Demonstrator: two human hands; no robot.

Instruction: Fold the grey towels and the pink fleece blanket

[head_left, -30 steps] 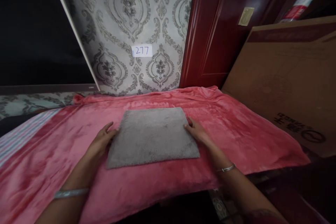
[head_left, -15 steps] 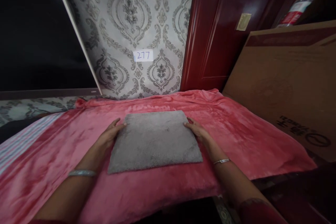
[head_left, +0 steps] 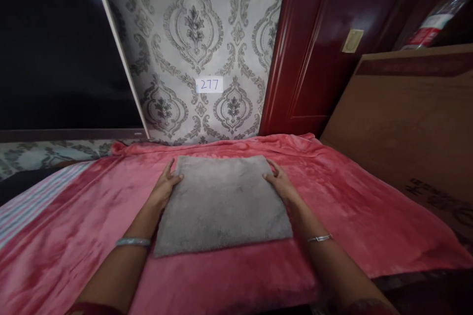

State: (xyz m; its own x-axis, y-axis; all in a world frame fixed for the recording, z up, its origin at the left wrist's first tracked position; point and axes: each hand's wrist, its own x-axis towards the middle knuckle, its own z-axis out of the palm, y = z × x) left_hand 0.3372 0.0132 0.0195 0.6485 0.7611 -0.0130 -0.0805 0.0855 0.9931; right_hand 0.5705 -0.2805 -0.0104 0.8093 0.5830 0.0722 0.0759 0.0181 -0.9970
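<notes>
- Nearest the camera, two bare forearms reach forward over the near edge of the pink blanket (head_left: 332, 192), each wrist wearing a bangle (head_left: 133, 242).
- The grey towel (head_left: 221, 202) lies flat, folded into a rough rectangle, in the middle of the blanket (which seems to cover a bed or similar surface).
- Its long axis looks to run left to right; the near edge spreads wider than the far one, and its short sides point away toward the wall.
- The left hand (head_left: 164, 188) rests against the towel's far-left corner, fingers loosely extended and slightly apart, pinching nothing.
- The right hand (head_left: 281, 183) touches the far-right edge, fingers gently curled, gripping nothing clearly.
- Judged from this, the step in hand is squaring or smoothing the folded towel; a next move would need both hands to take matching corners evenly.
- Farther off: patterned wallpaper with a "277" label (head_left: 209, 84), a dark red door (head_left: 314, 49), a cardboard box (head_left: 406, 118) at right.
</notes>
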